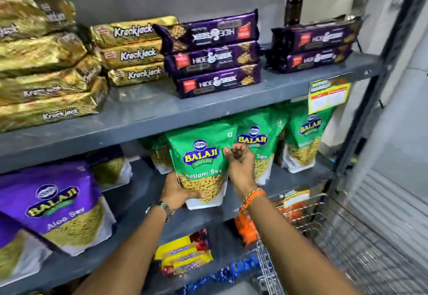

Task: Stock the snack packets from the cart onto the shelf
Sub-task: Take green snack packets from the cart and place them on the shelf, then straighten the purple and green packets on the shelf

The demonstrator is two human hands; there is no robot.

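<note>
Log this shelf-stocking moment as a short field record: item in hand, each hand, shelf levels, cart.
item in hand: green Balaji Ratlami Sev pouch, upright at the middle shelf's front edge
left hand: left hand grips the pouch's lower left corner
right hand: right hand rests against the pouch's right edge, fingers curled
middle shelf: grey metal shelf; more green pouches stand behind and to the right, purple Balaji Aloo Sev pouches at left
top shelf: gold Krackjack packs, purple Hide & Seek packs, stacked
cart: wire cart at lower right, holding orange packets
</note>
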